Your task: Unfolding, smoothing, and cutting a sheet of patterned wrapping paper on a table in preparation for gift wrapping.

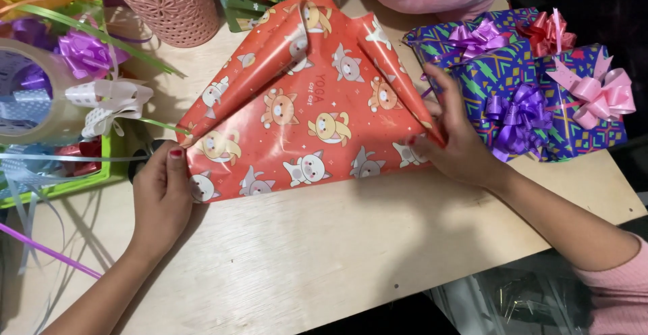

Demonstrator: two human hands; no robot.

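Red cat-print wrapping paper, folding step; my left hand pinches its near-left corner, right hand grips the right edge; next I judge a firm crease.

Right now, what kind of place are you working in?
Probably a gift-wrapping table at home. Both hands hold red wrapping paper with cartoon animals on a wooden table. Wrapped presents with bows sit on the right, and loose ribbons fill a green tray on the left.
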